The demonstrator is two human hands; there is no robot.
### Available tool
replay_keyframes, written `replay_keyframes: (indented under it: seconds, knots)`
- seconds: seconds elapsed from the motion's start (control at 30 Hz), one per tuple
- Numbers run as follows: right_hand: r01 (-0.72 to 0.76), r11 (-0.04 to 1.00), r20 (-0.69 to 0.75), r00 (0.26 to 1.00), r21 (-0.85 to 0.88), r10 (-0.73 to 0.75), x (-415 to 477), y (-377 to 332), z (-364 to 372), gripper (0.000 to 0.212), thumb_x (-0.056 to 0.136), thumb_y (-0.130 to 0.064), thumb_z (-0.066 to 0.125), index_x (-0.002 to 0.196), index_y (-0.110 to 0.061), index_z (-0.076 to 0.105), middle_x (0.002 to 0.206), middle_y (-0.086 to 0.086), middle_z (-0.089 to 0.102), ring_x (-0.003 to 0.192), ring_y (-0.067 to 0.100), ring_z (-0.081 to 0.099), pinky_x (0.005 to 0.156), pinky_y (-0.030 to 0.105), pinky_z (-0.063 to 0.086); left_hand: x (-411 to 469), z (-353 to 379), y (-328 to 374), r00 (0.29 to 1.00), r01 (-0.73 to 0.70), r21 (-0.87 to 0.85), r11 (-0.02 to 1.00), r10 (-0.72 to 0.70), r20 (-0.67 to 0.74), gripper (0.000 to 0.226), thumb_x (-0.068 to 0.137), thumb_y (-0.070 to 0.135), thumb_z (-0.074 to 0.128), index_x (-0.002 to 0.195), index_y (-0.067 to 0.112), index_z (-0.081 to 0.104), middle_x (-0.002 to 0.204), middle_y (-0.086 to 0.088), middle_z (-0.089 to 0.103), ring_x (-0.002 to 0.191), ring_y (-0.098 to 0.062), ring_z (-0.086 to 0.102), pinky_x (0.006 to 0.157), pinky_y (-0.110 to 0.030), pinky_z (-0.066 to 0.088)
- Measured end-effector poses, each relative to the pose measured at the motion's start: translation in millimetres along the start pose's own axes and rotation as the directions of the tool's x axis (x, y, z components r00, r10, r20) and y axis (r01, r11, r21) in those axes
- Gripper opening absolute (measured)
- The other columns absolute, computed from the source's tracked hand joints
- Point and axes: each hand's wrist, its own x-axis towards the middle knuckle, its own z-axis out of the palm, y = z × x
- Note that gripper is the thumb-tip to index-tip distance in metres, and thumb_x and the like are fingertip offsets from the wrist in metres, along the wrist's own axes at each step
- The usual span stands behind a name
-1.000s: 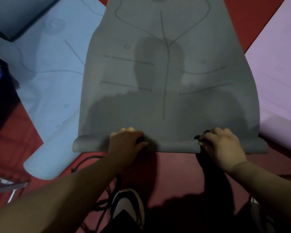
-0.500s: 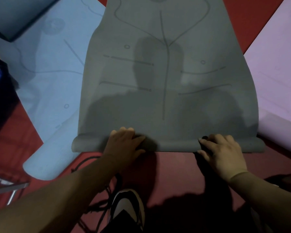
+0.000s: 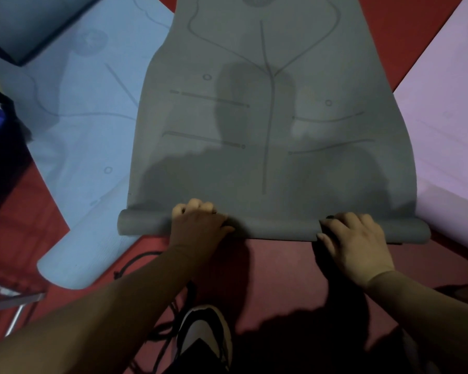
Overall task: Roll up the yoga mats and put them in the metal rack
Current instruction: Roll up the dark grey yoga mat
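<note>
Both hands are clamped down, guys. My left hand (image 3: pixel 197 225) has its fingers curled over the top of the roll (image 3: pixel 276 228) at the near end of the grey mat (image 3: pixel 268 130), thumb tucked on the side facing me. My right hand (image 3: pixel 354 242) grips the same roll further along to the right. The roll is pretty thin, just the near end wound up. The rest of the grey mat lies flat on the red floor (image 3: pixel 281 268), stretching away from me with its printed lines facing up. Left of the grey mat there's a blue mat (image 3: pixel 79 130) spread flat, and the grey one overlaps its edge. Right of the grey mat, just beside the roll's end, is a lilac mat (image 3: pixel 449 117). On my side of the grey mat you can see my shoe (image 3: pixel 203 336). A bit of metal frame (image 3: pixel 16 299) sits well off to the left.
</note>
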Motion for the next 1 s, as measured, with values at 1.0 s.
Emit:
replay_keyframes:
  seconds: [1.0]
  knots:
    - [-0.09, 0.996, -0.026, 0.996, -0.027, 0.089, 7, -16, -4, 0.048, 0.085, -0.053, 0.059, 0.115, -0.018, 0.072, 0.103, 0.011, 0.061, 0.092, 0.037, 0.055, 0.091, 0.052, 0.045, 24, 16, -27, 0.985, -0.088, -0.058, 0.994, 0.078, -0.155, 0.04, 0.059, 0.056, 0.088, 0.088, 0.032, 0.077, 0.079, 0.005, 0.056, 0.078, -0.024, 0.055, 0.069, -0.035, 0.026]
